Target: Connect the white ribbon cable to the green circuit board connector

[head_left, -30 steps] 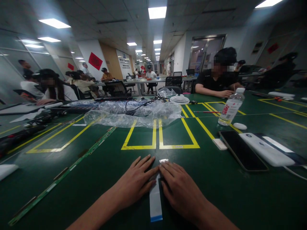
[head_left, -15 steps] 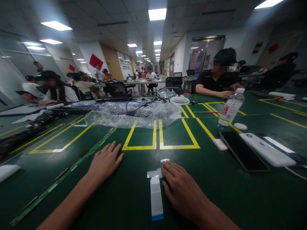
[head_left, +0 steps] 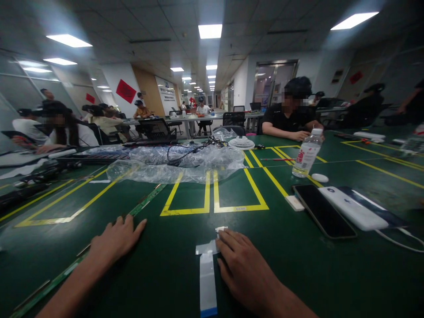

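My left hand [head_left: 114,242] rests palm down over a long, narrow green circuit board [head_left: 145,201], fingers stretched and a little apart. It covers the middle of the board, and whether it grips an edge cannot be seen. My right hand [head_left: 247,265] lies palm down, its fingertips on the small silvery end of a white flat ribbon cable [head_left: 208,278]. The thumb sits apart, beside the cable. This cable has a crosswise arm at the top and a blue tip at the near end.
Crumpled clear plastic wrap [head_left: 185,163] and black cables [head_left: 195,150] lie ahead, beside a white fan grille [head_left: 241,142]. To the right are a bottle [head_left: 305,157], a black phone [head_left: 323,210] and a white device [head_left: 353,207]. A person [head_left: 291,115] sits across the table.
My left hand has moved left onto the circuit board. My right hand stays on the ribbon cable's end. The view has turned slightly right and up.
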{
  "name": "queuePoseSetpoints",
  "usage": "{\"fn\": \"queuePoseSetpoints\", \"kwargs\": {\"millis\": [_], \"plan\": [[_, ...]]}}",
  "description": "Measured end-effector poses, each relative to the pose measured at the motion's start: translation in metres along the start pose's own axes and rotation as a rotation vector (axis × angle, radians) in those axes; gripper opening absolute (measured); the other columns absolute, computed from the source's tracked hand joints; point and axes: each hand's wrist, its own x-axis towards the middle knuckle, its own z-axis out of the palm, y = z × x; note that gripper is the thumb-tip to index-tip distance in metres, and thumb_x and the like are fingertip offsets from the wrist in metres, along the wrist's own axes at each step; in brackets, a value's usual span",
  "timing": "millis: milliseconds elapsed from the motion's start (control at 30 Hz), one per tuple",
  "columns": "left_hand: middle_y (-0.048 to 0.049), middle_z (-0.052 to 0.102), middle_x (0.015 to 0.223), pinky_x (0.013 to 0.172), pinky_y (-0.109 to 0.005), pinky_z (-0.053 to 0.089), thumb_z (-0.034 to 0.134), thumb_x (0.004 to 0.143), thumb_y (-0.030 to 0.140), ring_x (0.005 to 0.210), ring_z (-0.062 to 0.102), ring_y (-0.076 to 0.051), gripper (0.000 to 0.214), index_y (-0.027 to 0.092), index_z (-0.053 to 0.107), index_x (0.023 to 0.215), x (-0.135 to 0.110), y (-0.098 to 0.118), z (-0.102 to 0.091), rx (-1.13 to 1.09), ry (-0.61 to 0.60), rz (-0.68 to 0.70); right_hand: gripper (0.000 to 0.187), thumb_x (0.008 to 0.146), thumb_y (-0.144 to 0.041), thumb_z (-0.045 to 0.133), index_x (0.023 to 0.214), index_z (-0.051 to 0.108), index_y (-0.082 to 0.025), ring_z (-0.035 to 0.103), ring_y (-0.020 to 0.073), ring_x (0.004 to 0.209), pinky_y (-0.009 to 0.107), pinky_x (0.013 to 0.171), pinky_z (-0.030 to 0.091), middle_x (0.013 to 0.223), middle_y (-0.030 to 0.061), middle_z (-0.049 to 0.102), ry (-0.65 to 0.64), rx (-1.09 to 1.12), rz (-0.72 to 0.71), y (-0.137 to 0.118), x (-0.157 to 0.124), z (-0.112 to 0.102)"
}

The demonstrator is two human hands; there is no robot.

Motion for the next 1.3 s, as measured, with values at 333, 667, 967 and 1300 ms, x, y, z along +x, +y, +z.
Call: {"fn": "queuePoseSetpoints", "kwargs": {"millis": [333,667,967,1300], "plan": [[-0.0095,0.022,0.161,0.116,-0.059,0.025,0.029,0.100,0.059,0.148,0.021,-0.033,0.069,0.020,0.024,0.157,-0.064,0.113,-0.013,-0.012,-0.008,0.636,0.045,0.097,-0.026,0.045,0.140,0.055,-0.016,0.041,0.0261,0.138,0.046,0.116,0.031,0.148,0.0121,0.049,0.035,-0.012,-0.012,-0.001,0.000,0.001],[-0.0037,0.014,0.164,0.119,-0.060,0.018,0.030,0.102,0.057,0.151,0.011,-0.030,0.062,0.032,0.019,0.157,-0.092,0.164,-0.020,-0.089,-0.059,0.806,0.045,0.097,-0.026,0.044,0.139,0.054,-0.016,0.042,0.0261,0.137,0.048,0.116,0.029,0.147,0.0113,0.050,0.060,-0.024,-0.012,0.000,0.000,0.008],[-0.0040,0.011,0.165,0.118,-0.063,0.016,0.033,0.102,0.056,0.151,0.010,-0.031,0.060,0.038,0.017,0.157,-0.090,0.160,-0.019,-0.128,-0.070,0.823,0.042,0.097,-0.025,0.043,0.136,0.057,-0.017,0.043,0.0263,0.136,0.048,0.114,0.031,0.146,0.0115,0.052,0.094,-0.056,0.034,-0.004,-0.001,0.011],[-0.0037,0.015,0.164,0.118,-0.062,0.018,0.037,0.102,0.054,0.150,0.015,-0.032,0.059,0.037,0.019,0.156,-0.089,0.158,-0.017,-0.131,-0.036,0.836,0.044,0.097,-0.028,0.042,0.136,0.057,-0.013,0.042,0.0288,0.136,0.051,0.114,0.030,0.146,0.0144,0.051,0.093,-0.077,0.069,-0.007,-0.001,0.013]]}}
